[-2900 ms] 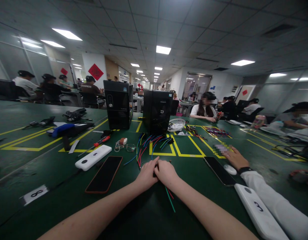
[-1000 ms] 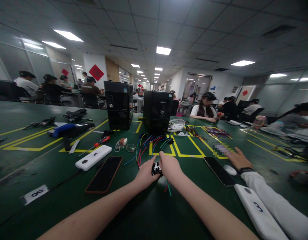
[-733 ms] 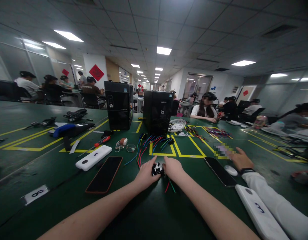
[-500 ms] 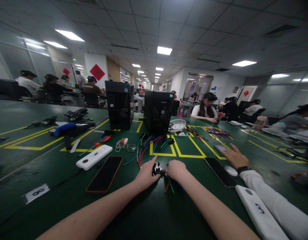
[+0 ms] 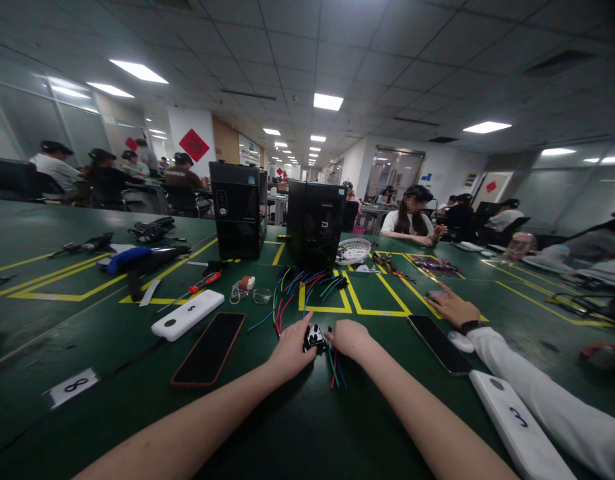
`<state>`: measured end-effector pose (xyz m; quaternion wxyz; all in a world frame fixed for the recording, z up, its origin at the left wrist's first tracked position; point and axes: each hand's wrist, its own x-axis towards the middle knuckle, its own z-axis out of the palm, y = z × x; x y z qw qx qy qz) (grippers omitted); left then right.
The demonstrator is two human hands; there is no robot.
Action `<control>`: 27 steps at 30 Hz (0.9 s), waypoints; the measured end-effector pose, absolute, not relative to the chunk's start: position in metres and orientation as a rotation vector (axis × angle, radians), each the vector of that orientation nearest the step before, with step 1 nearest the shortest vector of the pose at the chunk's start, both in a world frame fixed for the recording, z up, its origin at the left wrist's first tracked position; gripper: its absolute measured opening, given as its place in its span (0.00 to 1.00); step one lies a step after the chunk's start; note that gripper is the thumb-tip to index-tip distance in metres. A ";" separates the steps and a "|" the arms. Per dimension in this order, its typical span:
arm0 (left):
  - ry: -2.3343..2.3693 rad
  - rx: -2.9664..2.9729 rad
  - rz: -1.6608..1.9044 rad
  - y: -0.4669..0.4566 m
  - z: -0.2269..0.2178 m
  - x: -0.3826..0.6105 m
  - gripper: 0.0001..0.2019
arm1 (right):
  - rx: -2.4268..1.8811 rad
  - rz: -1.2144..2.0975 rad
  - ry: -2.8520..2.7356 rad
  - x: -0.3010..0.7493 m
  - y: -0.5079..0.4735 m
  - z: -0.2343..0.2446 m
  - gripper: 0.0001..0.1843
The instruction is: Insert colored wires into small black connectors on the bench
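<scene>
Near the table's front middle, my left hand (image 5: 292,347) is closed around a small black-and-white component (image 5: 314,337), thumb below and index finger stretched along its far side. Dark round parts stand on its pale top. Just to the right, my right hand (image 5: 351,337) has its fingers curled in a pinch beside the component. From those fingertips a few thin wires (image 5: 336,370), red, green and blue, trail down toward me. Their upper ends are too small to make out. Beyond both hands lies a bundle of loose coloured wires (image 5: 287,293).
Two black computer towers (image 5: 237,213) stand behind the wires. On the left are a phone (image 5: 210,349), a white power bank (image 5: 188,315), glasses (image 5: 261,295) and a red screwdriver (image 5: 205,283). At right, a co-worker's hand (image 5: 454,311) rests near another phone (image 5: 440,343); a white basket (image 5: 354,250) sits farther back.
The wires at my right hand have shifted, and the blue one now shows beside the red and green. My left hand stays in place. The co-worker's hand has moved slightly left.
</scene>
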<state>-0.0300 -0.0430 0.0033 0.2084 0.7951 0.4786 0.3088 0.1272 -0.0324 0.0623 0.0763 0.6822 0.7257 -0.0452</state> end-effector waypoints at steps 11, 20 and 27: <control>1.363 2.184 0.824 -0.044 0.007 -0.030 0.36 | 2.024 -0.159 2.113 0.127 -0.034 0.063 0.15; 1.347 2.182 0.851 -0.041 0.002 -0.030 0.36 | 2.190 -0.162 2.159 0.128 -0.027 0.050 0.16; 1.261 2.144 0.964 -0.040 0.001 -0.029 0.42 | 2.097 -0.107 2.524 0.115 -0.036 0.056 0.15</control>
